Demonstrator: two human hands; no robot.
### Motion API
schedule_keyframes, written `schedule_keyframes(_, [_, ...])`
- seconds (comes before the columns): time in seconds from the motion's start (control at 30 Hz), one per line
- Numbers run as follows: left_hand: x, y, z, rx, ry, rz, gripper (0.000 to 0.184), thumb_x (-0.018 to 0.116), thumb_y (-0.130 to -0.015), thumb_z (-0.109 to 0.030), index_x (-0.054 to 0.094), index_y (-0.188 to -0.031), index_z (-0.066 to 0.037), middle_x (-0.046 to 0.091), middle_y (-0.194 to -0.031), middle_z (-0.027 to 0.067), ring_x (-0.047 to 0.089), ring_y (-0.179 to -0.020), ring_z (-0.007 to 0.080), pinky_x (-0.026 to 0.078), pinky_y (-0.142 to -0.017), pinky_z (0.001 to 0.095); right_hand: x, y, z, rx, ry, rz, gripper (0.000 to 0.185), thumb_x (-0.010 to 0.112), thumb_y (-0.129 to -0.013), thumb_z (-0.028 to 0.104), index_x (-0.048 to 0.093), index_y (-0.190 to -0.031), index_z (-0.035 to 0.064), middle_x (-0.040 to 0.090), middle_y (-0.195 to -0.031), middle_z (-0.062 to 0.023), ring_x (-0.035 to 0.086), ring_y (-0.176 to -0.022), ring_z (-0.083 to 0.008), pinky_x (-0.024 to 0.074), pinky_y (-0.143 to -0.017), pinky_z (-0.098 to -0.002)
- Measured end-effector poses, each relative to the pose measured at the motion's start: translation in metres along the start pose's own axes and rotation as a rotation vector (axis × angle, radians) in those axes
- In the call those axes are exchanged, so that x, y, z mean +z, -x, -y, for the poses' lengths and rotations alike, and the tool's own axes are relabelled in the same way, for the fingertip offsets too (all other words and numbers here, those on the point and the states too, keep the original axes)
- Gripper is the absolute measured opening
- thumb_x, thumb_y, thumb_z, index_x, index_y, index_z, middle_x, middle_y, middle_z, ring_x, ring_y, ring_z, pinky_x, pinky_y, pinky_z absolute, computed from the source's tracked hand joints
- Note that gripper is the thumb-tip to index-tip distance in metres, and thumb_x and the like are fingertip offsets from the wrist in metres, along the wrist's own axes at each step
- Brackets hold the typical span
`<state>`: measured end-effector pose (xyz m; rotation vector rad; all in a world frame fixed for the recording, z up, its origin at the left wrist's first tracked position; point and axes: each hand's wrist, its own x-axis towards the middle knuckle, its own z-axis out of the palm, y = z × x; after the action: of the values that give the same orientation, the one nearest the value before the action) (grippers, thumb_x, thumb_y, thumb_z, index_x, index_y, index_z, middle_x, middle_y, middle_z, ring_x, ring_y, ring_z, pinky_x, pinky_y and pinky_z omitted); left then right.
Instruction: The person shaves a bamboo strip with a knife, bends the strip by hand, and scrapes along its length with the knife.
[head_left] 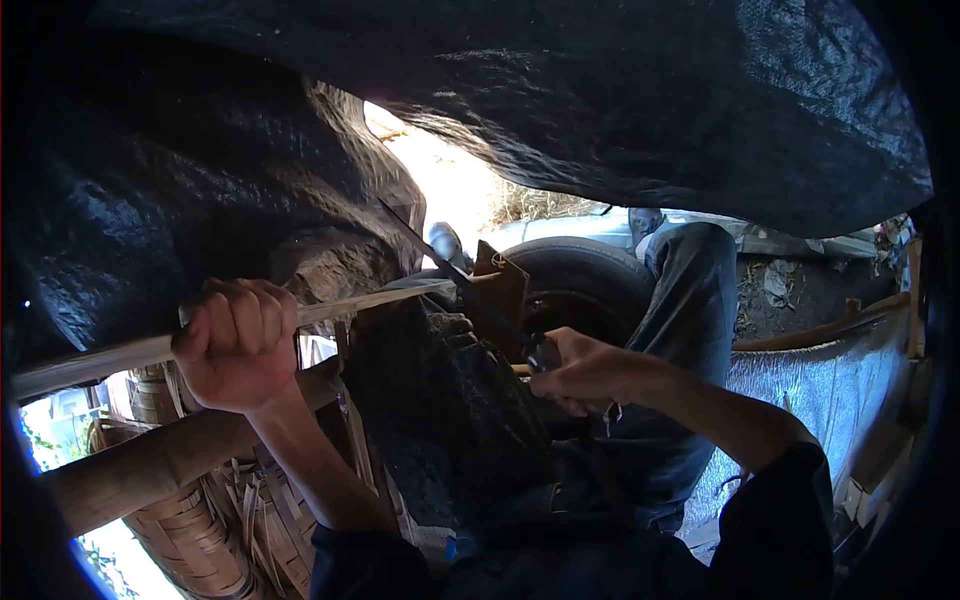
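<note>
A long pale wooden strip (375,297) runs from the left edge to the middle of the view. My left hand (238,342) is wrapped round it. Near the centre, my right hand (578,372) is closed round the dark handle (543,353) of a long thin blade (418,240), which slants up and to the left and crosses the strip near its right end. Just beside that crossing stands a brown flat piece (503,285) with a mark on it. Whether the blade touches the strip cannot be made out.
Dark plastic sheeting (620,110) hangs overhead. Behind my knees lies a tyre (575,262). A thick bamboo pole (165,467) and woven baskets (190,535) are at the lower left. Shiny sheeting (810,400) covers the right side.
</note>
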<state>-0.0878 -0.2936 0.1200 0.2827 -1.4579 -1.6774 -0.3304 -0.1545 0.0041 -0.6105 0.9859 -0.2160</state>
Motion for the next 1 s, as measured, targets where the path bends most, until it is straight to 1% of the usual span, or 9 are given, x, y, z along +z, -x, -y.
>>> schedule_keyframes(0.17, [-0.005,0.005,-0.001,-0.016,0.014,-0.016,0.042,0.041,-0.089,-0.02,0.025,-0.051,-0.016,0.024,-0.041,-0.0017,0.015,-0.036,0.0067,0.017,-0.04,0.025,-0.005,0.016,0.005,-0.355,-0.016,0.005,0.015,0.058,-0.079,0.011,0.046,-0.083,0.0034,0.048,-0.058,-0.0037,0.05,-0.047,-0.0106,0.0398,-0.038,-0.0258])
schedule_keyframes(0.27, [-0.004,-0.001,0.0,-0.019,0.02,0.001,0.041,0.041,-0.089,-0.02,0.026,-0.051,-0.016,0.024,-0.041,-0.0019,0.015,-0.036,0.0067,0.017,-0.04,0.0252,0.011,0.001,-0.009,-0.139,-0.188,0.014,0.014,0.058,-0.079,0.009,0.046,-0.082,0.0029,0.049,-0.055,-0.0026,0.049,-0.042,-0.0089,0.0377,-0.034,-0.0212])
schedule_keyframes(0.37, [-0.002,-0.002,0.002,-0.01,0.021,0.017,0.041,0.04,-0.089,-0.02,0.025,-0.051,-0.016,0.024,-0.041,-0.0021,0.015,-0.036,0.0068,0.016,-0.039,0.0254,0.006,-0.007,-0.01,-0.063,-0.093,-0.054,0.012,0.057,-0.079,0.006,0.046,-0.082,0.0035,0.049,-0.055,-0.0028,0.048,-0.042,-0.0083,0.0374,-0.035,-0.0215])
schedule_keyframes(0.53, [-0.002,-0.003,0.005,0.007,-0.014,0.013,0.042,0.04,-0.09,-0.021,0.025,-0.052,-0.016,0.023,-0.041,-0.0025,0.014,-0.036,0.007,0.017,-0.038,0.0249,-0.001,0.01,0.003,-0.284,-0.148,0.039,0.012,0.056,-0.078,0.007,0.045,-0.08,0.0039,0.047,-0.057,-0.0027,0.047,-0.043,-0.0096,0.04,-0.038,-0.025])
schedule_keyframes(0.63, [0.0,-0.004,0.003,-0.007,-0.019,0.064,0.042,0.04,-0.09,-0.021,0.025,-0.051,-0.016,0.022,-0.041,-0.0026,0.014,-0.036,0.0069,0.017,-0.038,0.0245,0.01,0.002,-0.001,-0.206,-0.277,0.061,0.011,0.056,-0.077,0.007,0.046,-0.079,0.0041,0.046,-0.057,-0.0023,0.047,-0.043,-0.0092,0.0398,-0.038,-0.0246])
schedule_keyframes(0.7, [0.001,-0.005,0.005,-0.014,0.023,0.056,0.043,0.04,-0.09,-0.021,0.024,-0.051,-0.014,0.022,-0.042,-0.0019,0.014,-0.036,0.0082,0.015,-0.038,0.0268,0.009,-0.01,-0.006,-0.001,-0.172,0.012,0.011,0.057,-0.078,0.006,0.046,-0.078,0.0038,0.046,-0.057,-0.0024,0.046,-0.041,-0.0089,0.039,-0.037,-0.0243])
schedule_keyframes(0.83, [0.0,0.003,0.003,-0.008,-0.023,0.041,0.043,0.04,-0.09,-0.021,0.023,-0.051,-0.016,0.022,-0.041,-0.0023,0.014,-0.036,0.0068,0.017,-0.037,0.0245,-0.002,0.01,0.009,-0.177,-0.216,0.043,0.014,0.057,-0.077,0.003,0.043,-0.074,0.0052,0.043,-0.049,-0.0016,0.043,-0.04,-0.0077,0.0338,-0.035,-0.0216])
schedule_keyframes(0.9, [-0.003,0.0,0.003,-0.007,-0.016,0.035,0.043,0.039,-0.09,-0.022,0.023,-0.05,-0.016,0.022,-0.04,-0.0021,0.013,-0.036,0.0072,0.017,-0.038,0.0243,0.001,0.015,0.011,-0.432,-0.206,0.078,0.015,0.057,-0.077,0.005,0.043,-0.072,0.006,0.043,-0.049,-0.0012,0.042,-0.039,-0.0082,0.0334,-0.035,-0.0222])
schedule_keyframes(1.0, [-0.006,-0.001,0.005,-0.025,0.016,0.038,0.043,0.04,-0.089,-0.022,0.023,-0.05,-0.016,0.021,-0.041,-0.0019,0.013,-0.036,0.0074,0.017,-0.038,0.0245,0.011,-0.004,-0.009,-0.255,-0.27,0.077,0.011,0.056,-0.079,0.008,0.047,-0.08,0.0035,0.047,-0.058,-0.0016,0.047,-0.043,-0.0091,0.0357,-0.035,-0.0241])
